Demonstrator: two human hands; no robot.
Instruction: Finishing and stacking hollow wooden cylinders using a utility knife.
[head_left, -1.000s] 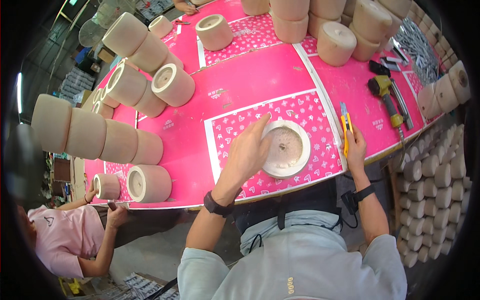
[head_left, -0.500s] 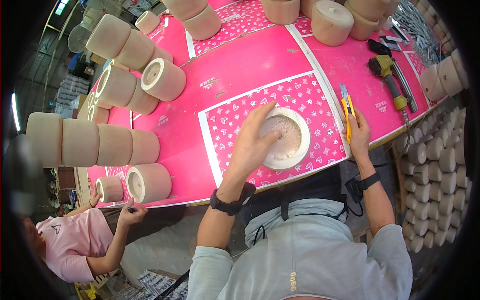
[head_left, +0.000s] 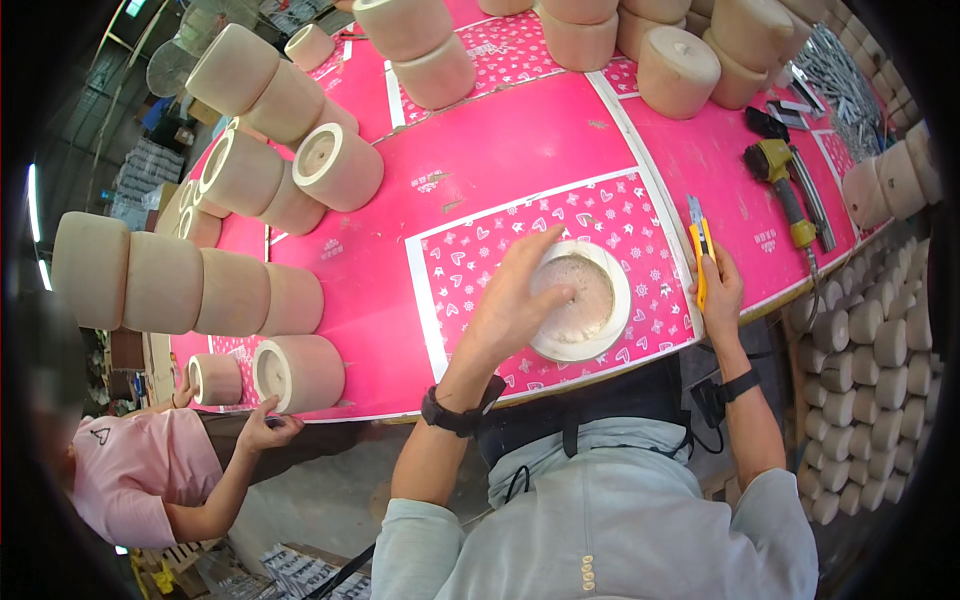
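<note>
A squat beige cylinder (head_left: 618, 310) with a rounded body stands on the patterned pink sheet before me, its hollowed end facing up. My left hand (head_left: 512, 305) grips its left side, with the fingers along the outside and the thumb reaching over the rim into the hollow. To its right, apart from it, my right hand (head_left: 722, 290) closes round a yellow utility knife (head_left: 701, 262). The knife's blade is out and points away from me.
Rows of similar beige cylinders (head_left: 232, 290) line the left and far parts of the pink table (head_left: 370, 290). At right lie a yellow-and-black air stapler (head_left: 775, 165) with a hose and a pile of metal strips (head_left: 838, 75). A co-worker in pink (head_left: 150, 470) handles cylinders at left.
The view has shifted slightly, so the table appears lower. My left hand stays on the cylinder and my right keeps the knife. The co-worker's near hand has moved slightly against a cylinder.
</note>
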